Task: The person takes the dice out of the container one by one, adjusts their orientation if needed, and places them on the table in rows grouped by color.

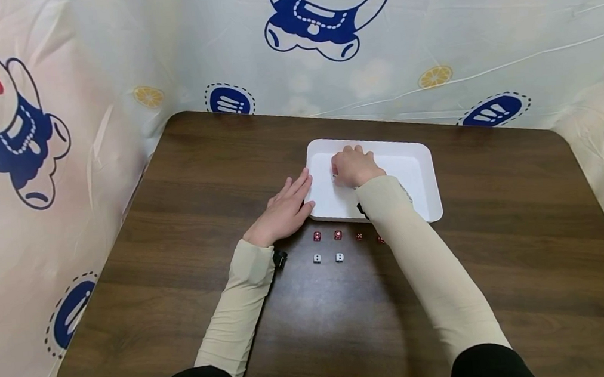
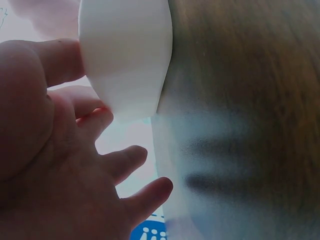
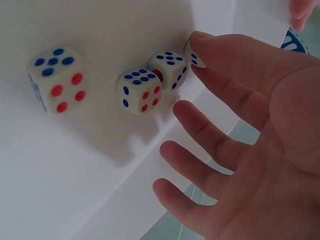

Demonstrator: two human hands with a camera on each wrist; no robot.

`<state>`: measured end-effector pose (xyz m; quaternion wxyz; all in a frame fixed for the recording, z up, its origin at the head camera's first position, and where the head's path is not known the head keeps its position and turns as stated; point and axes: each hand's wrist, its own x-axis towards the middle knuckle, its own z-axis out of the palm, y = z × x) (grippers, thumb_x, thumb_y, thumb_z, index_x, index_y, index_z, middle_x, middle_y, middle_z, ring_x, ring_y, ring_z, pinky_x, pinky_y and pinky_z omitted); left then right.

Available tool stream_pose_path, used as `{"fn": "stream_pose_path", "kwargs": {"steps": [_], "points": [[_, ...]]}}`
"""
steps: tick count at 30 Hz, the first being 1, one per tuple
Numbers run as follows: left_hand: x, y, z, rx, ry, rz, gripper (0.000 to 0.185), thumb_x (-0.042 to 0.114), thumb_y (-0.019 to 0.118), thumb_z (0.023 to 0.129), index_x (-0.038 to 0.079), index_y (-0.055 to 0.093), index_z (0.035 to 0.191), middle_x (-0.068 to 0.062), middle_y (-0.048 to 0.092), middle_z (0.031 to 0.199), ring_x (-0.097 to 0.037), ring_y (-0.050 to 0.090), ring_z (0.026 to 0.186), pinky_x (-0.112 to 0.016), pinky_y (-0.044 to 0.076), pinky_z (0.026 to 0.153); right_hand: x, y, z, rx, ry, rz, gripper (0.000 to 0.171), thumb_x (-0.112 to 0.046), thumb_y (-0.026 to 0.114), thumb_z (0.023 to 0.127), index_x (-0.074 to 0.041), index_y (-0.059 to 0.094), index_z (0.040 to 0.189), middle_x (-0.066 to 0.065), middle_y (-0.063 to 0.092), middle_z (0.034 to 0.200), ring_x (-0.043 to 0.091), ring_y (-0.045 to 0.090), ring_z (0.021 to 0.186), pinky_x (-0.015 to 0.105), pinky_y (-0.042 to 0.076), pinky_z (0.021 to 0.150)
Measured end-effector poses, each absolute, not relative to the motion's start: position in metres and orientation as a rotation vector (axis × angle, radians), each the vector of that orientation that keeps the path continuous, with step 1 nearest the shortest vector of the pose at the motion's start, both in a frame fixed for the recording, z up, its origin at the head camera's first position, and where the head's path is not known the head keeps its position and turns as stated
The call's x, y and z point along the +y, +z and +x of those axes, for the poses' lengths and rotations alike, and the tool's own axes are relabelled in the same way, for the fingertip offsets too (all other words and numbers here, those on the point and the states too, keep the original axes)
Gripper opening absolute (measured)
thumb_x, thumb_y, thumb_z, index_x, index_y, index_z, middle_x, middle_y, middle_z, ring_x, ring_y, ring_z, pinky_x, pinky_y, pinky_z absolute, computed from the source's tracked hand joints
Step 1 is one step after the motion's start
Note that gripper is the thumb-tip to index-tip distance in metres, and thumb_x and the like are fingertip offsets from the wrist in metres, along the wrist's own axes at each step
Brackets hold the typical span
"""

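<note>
The right hand (image 1: 355, 167) pinched a white die (image 3: 194, 57) above the tray (image 1: 413, 170) floor; the left hand (image 1: 282, 210), fingers spread, touched the tray's near side. The die seemed light, hard and slippery, best gripped by opposite faces.

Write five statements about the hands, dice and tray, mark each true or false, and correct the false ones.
1. The right hand is over the white tray. True.
2. The left hand is well away from the white tray. False: it touches the tray's side.
3. Two white dice lie on the table. True.
4. The row of red dice is inside the white tray. False: it lies on the table, outside the tray's near edge.
5. The right wrist view shows white dice inside the tray. True.
</note>
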<state>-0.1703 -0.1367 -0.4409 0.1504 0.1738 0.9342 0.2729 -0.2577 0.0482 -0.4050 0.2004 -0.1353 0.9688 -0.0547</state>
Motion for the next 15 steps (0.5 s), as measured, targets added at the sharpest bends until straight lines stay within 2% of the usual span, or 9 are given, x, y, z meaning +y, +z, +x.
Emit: {"fn": "stream_pose_path", "kwargs": {"steps": [15], "points": [[-0.1364, -0.4400, -0.1700, 2.679, 0.783, 0.499, 0.060, 0.037, 0.036, 0.104, 0.019, 0.013, 0.156, 0.011, -0.001, 0.163, -0.031, 0.005, 0.151, -0.061, 0.018, 0.114, 0.0511, -0.4044, -0.2567, 2.710, -0.154, -0.377, 0.011, -0.020, 0.063, 0.090, -0.011, 0.066, 0.094, 0.012, 0.053, 0.108, 0.032, 0.042, 0.107, 0.057, 0.031, 0.104]]}}
